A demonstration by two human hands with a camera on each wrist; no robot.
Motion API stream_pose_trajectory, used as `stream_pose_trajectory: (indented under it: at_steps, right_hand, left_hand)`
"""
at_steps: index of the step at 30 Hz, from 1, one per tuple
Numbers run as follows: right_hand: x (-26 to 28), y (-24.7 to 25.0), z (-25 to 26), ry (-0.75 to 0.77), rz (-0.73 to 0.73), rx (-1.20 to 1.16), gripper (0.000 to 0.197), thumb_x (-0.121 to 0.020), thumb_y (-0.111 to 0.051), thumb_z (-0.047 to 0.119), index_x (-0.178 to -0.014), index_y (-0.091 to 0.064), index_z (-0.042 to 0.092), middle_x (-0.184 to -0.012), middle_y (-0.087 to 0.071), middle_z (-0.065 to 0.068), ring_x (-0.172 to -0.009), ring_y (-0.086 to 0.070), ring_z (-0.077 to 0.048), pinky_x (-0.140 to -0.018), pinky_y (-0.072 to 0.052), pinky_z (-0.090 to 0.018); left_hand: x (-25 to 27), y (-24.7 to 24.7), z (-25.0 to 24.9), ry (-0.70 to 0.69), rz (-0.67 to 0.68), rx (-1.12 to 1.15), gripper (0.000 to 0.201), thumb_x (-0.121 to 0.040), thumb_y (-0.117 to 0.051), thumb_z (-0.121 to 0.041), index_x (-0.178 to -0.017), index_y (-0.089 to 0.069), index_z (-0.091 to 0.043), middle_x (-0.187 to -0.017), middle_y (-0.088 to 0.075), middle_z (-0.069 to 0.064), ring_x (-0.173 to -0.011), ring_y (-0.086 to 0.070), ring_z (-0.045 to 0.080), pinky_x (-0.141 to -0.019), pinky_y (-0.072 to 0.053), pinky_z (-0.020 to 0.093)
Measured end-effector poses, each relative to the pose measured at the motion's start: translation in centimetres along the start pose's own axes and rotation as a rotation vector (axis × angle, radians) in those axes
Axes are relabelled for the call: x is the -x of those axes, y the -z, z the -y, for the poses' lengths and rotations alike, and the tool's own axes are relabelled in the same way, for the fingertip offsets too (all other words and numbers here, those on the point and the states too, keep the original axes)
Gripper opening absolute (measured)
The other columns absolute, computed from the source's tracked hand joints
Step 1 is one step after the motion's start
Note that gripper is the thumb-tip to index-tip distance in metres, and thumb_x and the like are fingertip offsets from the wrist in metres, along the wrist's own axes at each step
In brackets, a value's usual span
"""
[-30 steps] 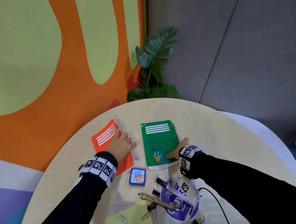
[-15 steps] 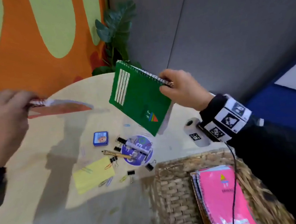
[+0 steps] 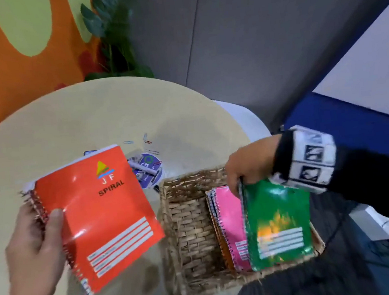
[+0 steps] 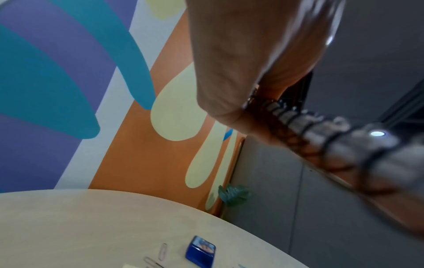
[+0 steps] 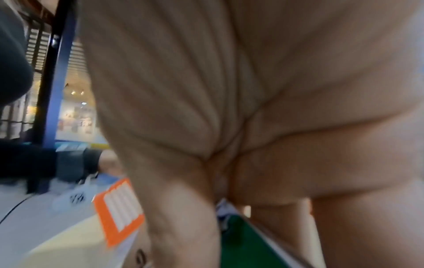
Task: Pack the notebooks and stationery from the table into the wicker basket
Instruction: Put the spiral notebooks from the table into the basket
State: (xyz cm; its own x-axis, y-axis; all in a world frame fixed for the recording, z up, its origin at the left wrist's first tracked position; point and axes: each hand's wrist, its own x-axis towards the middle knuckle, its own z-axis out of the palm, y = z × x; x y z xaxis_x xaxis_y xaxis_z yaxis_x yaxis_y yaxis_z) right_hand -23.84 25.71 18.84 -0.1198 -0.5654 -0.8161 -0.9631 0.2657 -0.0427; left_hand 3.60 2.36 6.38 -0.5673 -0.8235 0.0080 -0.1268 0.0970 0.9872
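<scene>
My left hand [image 3: 38, 236] grips the orange spiral notebook [image 3: 104, 213] by its wire binding, held flat above the table's near side, left of the wicker basket [image 3: 190, 233]. My right hand [image 3: 245, 171] pinches the top corner of the green spiral notebook [image 3: 276, 222], which hangs tilted inside the basket's right half, over a pink notebook [image 3: 231, 217] lying there. In the left wrist view the left hand [image 4: 252, 59] and the binding [image 4: 298, 117] fill the upper right. In the right wrist view the right hand [image 5: 229, 127] covers most of the frame, with the green notebook [image 5: 243, 243] below it.
On the round beige table [image 3: 67, 121] lie a purple disc with pens [image 3: 147, 168], loose paper clips [image 3: 140, 140] and a small blue box [image 4: 200, 251]. A potted plant [image 3: 111, 36] stands behind the table, against the orange wall. The basket's left half shows bare wicker.
The right hand has carried the green notebook from above the table down into the basket. The left hand has brought the orange notebook in towards me and the basket, cover up.
</scene>
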Motion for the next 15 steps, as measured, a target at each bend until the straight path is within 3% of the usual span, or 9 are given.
stream_pose_trajectory:
  at_steps: [2, 5, 7, 12, 14, 15]
  right_hand:
    - [-3.5, -2.1, 0.4, 0.039, 0.159, 0.041, 0.045, -0.083, -0.048, -0.008, -0.112, -0.071, 0.018, -0.118, -0.068, -0.004, -0.101, -0.061, -0.022, -0.079, -0.05, -0.029]
    - [-8.0, -4.7, 0.3, 0.028, 0.249, 0.094, 0.041, -0.089, -0.049, -0.007, -0.121, -0.065, 0.013, -0.134, -0.057, -0.007, -0.119, -0.054, -0.027, -0.088, -0.05, -0.035]
    - [-9.5, -5.7, -0.1, 0.003, 0.189, 0.121, 0.041, -0.091, -0.049, -0.004, -0.125, -0.062, 0.015, -0.136, -0.056, -0.009, -0.119, -0.054, -0.03, -0.094, -0.051, -0.039]
    - [-9.7, -7.1, -0.9, -0.119, 0.032, 0.067, 0.046, -0.088, -0.052, 0.002, -0.129, -0.057, 0.021, -0.133, -0.055, -0.01, -0.118, -0.055, -0.031, -0.085, -0.049, -0.035]
    - [-8.4, -7.3, -1.4, -0.092, -0.126, -0.054, 0.059, -0.081, -0.064, 0.015, -0.136, -0.047, 0.026, -0.14, -0.048, -0.006, -0.127, -0.049, -0.028, -0.097, -0.047, -0.039]
    - [-7.2, -7.5, -1.3, -0.052, -0.199, -0.268, 0.072, -0.077, -0.07, 0.022, -0.141, -0.039, 0.027, -0.145, -0.043, -0.004, -0.131, -0.044, -0.024, -0.105, -0.041, -0.04]
  left_hand:
    - [1.5, -1.4, -1.3, -0.03, 0.104, -0.013, 0.038, -0.101, -0.043, -0.003, -0.109, -0.057, -0.038, -0.092, -0.064, -0.045, -0.081, -0.057, -0.029, -0.075, -0.042, -0.01]
    - [3.0, -2.0, -2.3, 0.029, 0.035, 0.085, 0.04, -0.101, -0.041, 0.001, -0.1, -0.058, -0.035, -0.086, -0.07, -0.038, -0.075, -0.063, -0.02, -0.069, -0.048, -0.005]
    - [4.0, -2.2, -2.1, 0.036, 0.048, 0.113, 0.037, -0.101, -0.042, -0.001, -0.1, -0.059, -0.035, -0.085, -0.072, -0.034, -0.073, -0.065, -0.017, -0.064, -0.05, -0.003]
    - [5.3, -3.5, -3.0, 0.03, 0.178, 0.116, 0.039, -0.099, -0.045, -0.006, -0.097, -0.062, -0.042, -0.087, -0.074, -0.024, -0.071, -0.067, -0.012, -0.062, -0.053, 0.002]
    - [5.6, -4.6, -3.7, 0.006, 0.243, 0.108, 0.034, -0.099, -0.048, -0.014, -0.099, -0.061, -0.045, -0.093, -0.075, -0.016, -0.075, -0.068, -0.008, -0.064, -0.055, 0.005]
    - [5.8, -5.3, -4.4, -0.012, 0.288, 0.104, 0.027, -0.098, -0.051, -0.022, -0.1, -0.06, -0.047, -0.096, -0.075, -0.015, -0.078, -0.069, -0.006, -0.066, -0.056, 0.007]
